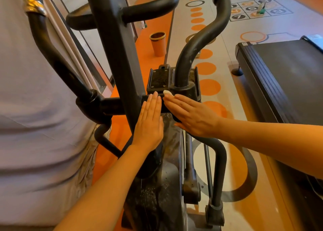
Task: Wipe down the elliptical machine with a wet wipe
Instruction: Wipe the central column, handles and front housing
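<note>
The black elliptical machine [115, 59] fills the middle of the view, its upright post, curved handlebars and dusty flywheel housing [167, 169] all in sight. My left hand [148, 124] lies flat with straight fingers on the housing just below the crossbar. My right hand [190, 115] lies flat beside it, fingers straight, pressing a small white wet wipe [168, 92] against the pivot joint; only a bit of the wipe shows past the fingertips.
An orange bin [158, 44] stands on the floor behind the machine. A black treadmill [283, 77] sits at the right. A person's grey shirt [35, 108] fills the left. A spray bottle [261, 9] stands far back on the numbered floor grid.
</note>
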Action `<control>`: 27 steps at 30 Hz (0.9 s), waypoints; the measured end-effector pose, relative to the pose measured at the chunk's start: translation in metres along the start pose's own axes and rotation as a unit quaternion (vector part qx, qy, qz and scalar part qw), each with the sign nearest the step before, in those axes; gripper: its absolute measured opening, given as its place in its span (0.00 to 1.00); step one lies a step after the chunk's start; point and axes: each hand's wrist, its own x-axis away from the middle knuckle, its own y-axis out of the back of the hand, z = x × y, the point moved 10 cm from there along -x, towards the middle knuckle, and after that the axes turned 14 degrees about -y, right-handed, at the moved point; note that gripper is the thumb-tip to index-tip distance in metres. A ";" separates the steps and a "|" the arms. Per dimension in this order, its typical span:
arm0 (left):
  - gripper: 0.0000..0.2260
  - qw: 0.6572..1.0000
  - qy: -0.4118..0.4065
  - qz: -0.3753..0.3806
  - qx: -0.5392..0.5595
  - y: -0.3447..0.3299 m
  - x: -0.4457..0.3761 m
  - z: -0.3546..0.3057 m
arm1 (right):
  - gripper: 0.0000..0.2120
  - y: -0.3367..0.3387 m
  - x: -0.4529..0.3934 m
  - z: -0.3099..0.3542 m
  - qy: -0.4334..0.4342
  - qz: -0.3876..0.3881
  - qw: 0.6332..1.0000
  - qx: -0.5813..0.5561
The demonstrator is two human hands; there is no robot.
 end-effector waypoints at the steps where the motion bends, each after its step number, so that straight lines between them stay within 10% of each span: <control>1: 0.28 1.000 0.002 -0.001 0.004 0.000 0.000 0.000 | 0.30 -0.005 0.007 0.001 0.013 0.012 1.000 0.013; 7: 0.29 1.000 0.005 -0.002 0.011 0.002 0.000 -0.002 | 0.29 -0.018 0.042 -0.005 0.043 0.023 0.998 0.041; 14: 0.28 1.000 0.019 -0.002 0.015 0.001 0.000 -0.003 | 0.32 0.005 0.015 -0.023 -0.169 -0.048 0.983 -0.045; 21: 0.27 0.999 0.026 0.018 0.007 -0.001 0.002 -0.002 | 0.30 -0.056 0.064 0.021 -0.089 0.019 0.996 0.005; 27: 0.28 0.999 0.030 0.016 0.018 -0.001 0.002 -0.003 | 0.32 -0.013 0.038 -0.020 -0.226 -0.094 0.963 -0.113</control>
